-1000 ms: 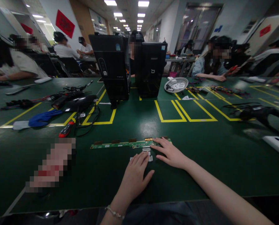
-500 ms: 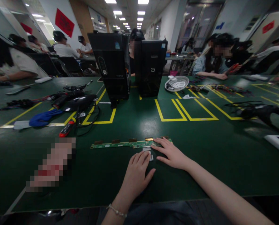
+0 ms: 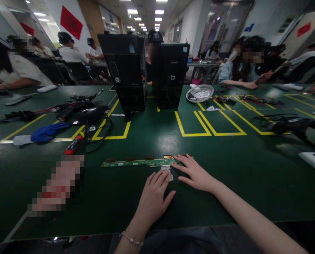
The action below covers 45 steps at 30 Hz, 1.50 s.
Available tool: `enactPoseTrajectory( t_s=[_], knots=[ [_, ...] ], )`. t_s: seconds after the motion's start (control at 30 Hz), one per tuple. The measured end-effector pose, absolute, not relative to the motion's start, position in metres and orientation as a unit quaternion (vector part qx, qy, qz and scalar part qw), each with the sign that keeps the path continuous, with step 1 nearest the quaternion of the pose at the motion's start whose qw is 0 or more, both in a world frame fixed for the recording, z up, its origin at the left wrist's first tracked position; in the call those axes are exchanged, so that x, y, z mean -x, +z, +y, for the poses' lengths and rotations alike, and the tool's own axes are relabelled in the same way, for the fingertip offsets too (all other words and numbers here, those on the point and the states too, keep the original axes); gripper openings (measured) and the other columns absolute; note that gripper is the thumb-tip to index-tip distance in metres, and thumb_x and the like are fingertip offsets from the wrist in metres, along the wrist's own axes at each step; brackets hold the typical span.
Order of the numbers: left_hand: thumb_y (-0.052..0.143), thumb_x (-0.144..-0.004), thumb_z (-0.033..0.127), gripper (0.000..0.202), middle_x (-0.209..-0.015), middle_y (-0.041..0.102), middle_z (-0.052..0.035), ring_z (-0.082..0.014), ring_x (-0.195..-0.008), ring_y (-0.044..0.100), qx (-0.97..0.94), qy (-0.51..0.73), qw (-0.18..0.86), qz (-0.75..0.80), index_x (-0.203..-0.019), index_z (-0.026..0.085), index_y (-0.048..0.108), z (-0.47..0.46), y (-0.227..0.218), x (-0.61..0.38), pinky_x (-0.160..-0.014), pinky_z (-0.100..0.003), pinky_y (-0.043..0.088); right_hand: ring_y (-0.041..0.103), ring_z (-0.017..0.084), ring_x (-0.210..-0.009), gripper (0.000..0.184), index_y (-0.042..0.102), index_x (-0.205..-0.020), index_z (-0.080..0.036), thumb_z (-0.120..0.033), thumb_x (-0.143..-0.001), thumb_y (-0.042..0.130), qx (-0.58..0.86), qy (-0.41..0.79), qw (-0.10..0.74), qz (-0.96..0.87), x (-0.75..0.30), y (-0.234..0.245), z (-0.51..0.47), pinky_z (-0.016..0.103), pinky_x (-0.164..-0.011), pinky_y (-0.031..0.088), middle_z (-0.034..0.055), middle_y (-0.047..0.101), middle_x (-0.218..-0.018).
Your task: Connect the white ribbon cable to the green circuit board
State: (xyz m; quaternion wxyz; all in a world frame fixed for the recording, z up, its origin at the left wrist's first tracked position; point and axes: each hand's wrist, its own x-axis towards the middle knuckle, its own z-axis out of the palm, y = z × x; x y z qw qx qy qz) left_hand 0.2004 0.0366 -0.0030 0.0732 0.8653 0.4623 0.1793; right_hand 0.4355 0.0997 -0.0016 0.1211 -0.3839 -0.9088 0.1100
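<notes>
A long, narrow green circuit board (image 3: pixel 136 163) lies across the table in front of me, with brown and gold strips along its far edge. My right hand (image 3: pixel 196 172) rests with fingers spread, its fingertips over the board's right end and hiding part of it. Just below the board, my left hand (image 3: pixel 156 194) lies palm down, fingers stretched out and thumb apart. Its fingertips touch small white labels or a flat connector (image 3: pixel 166 169) at the board's near edge; which of these cannot be made out.
Two black computer towers (image 3: pixel 170 77) stand at the back. To the left lie a red-and-black screwdriver (image 3: pixel 74 144), a blue glove (image 3: pixel 48 132) and tangled cables (image 3: pixel 78 102). A white basket (image 3: pixel 200 94) sits behind right; black cables (image 3: pixel 292 125) lie farther right. Co-workers sit around.
The view has shifted very slightly. Both hands stay at almost the same place on and beside the board, and the board itself has not visibly moved.
</notes>
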Motion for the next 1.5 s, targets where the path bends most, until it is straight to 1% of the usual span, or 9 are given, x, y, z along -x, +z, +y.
enactPoseTrajectory(
  t_s=[0.2, 0.47, 0.83, 0.93, 1.07, 1.2, 1.33, 1.5],
  knots=[
    [0.052, -0.095, 0.036, 0.048, -0.143, 0.051, -0.0084, -0.0273, -0.133, 0.043, -0.863, 0.175, 0.082, 0.466, -0.139, 0.017, 0.047, 0.0368, -0.0014, -0.2010, -0.110, -0.048, 0.035, 0.025, 0.026, -0.143, 0.053, 0.042, -0.144, -0.029, -0.049, -0.095, 0.045, 0.385, 0.108, 0.119, -0.909, -0.4342, -0.0007, 0.0994, 0.056, -0.116, 0.017, 0.0087, 0.031, -0.154],
    [0.048, -0.096, 0.036, 0.046, -0.143, 0.051, -0.0091, -0.0270, -0.134, 0.043, -0.866, 0.188, 0.069, 0.458, -0.140, 0.019, 0.047, 0.0375, -0.0061, -0.2009, -0.110, -0.048, 0.035, 0.026, 0.026, -0.142, 0.053, 0.043, -0.143, -0.029, -0.050, -0.094, 0.046, 0.386, 0.109, 0.127, -0.907, -0.4339, -0.0019, 0.0996, 0.056, -0.115, 0.018, 0.0088, 0.033, -0.153],
    [0.048, -0.097, 0.031, 0.044, -0.144, 0.051, -0.0090, -0.0261, -0.135, 0.042, -0.868, 0.164, 0.063, 0.465, -0.138, 0.015, 0.047, 0.0382, -0.0040, -0.2020, -0.110, -0.047, 0.035, 0.025, 0.027, -0.142, 0.056, 0.042, -0.144, -0.028, -0.052, -0.094, 0.045, 0.385, 0.103, 0.116, -0.909, -0.4338, -0.0024, 0.0997, 0.056, -0.115, 0.018, 0.0086, 0.031, -0.154],
    [0.048, -0.097, 0.030, 0.043, -0.143, 0.051, -0.0090, -0.0255, -0.134, 0.042, -0.866, 0.168, 0.063, 0.467, -0.138, 0.016, 0.047, 0.0383, -0.0038, -0.2026, -0.110, -0.046, 0.036, 0.025, 0.027, -0.142, 0.057, 0.041, -0.145, -0.028, -0.053, -0.094, 0.044, 0.385, 0.099, 0.110, -0.911, -0.4336, -0.0027, 0.1000, 0.057, -0.115, 0.018, 0.0094, 0.032, -0.154],
    [0.047, -0.097, 0.028, 0.042, -0.142, 0.052, -0.0089, -0.0255, -0.134, 0.044, -0.862, 0.173, 0.060, 0.473, -0.137, 0.017, 0.048, 0.0386, -0.0038, -0.2045, -0.109, -0.047, 0.037, 0.023, 0.027, -0.143, 0.060, 0.037, -0.147, -0.028, -0.054, -0.094, 0.043, 0.381, 0.087, 0.099, -0.915, -0.4333, -0.0032, 0.1008, 0.057, -0.115, 0.017, 0.0101, 0.031, -0.154],
    [0.047, -0.097, 0.027, 0.043, -0.143, 0.052, -0.0100, -0.0264, -0.134, 0.043, -0.861, 0.163, 0.062, 0.478, -0.137, 0.014, 0.047, 0.0388, -0.0041, -0.2067, -0.110, -0.048, 0.037, 0.022, 0.027, -0.143, 0.060, 0.037, -0.147, -0.028, -0.055, -0.094, 0.043, 0.382, 0.089, 0.095, -0.915, -0.4333, -0.0035, 0.1012, 0.056, -0.116, 0.017, 0.0102, 0.031, -0.154],
    [0.049, -0.096, 0.031, 0.046, -0.144, 0.050, -0.0104, -0.0274, -0.135, 0.041, -0.860, 0.146, 0.068, 0.484, -0.138, 0.012, 0.047, 0.0377, -0.0042, -0.2081, -0.111, -0.049, 0.036, 0.023, 0.027, -0.143, 0.060, 0.037, -0.147, -0.029, -0.054, -0.093, 0.045, 0.380, 0.096, 0.104, -0.914, -0.4340, -0.0047, 0.1012, 0.056, -0.116, 0.017, 0.0094, 0.031, -0.154],
    [0.049, -0.096, 0.038, 0.051, -0.146, 0.048, -0.0094, -0.0266, -0.137, 0.039, -0.862, 0.128, 0.076, 0.485, -0.140, 0.013, 0.045, 0.0372, -0.0004, -0.2067, -0.113, -0.047, 0.033, 0.024, 0.028, -0.143, 0.060, 0.038, -0.146, -0.029, -0.053, -0.093, 0.047, 0.376, 0.097, 0.111, -0.915, -0.4344, -0.0056, 0.1014, 0.057, -0.115, 0.017, 0.0088, 0.031, -0.154]
  ],
)
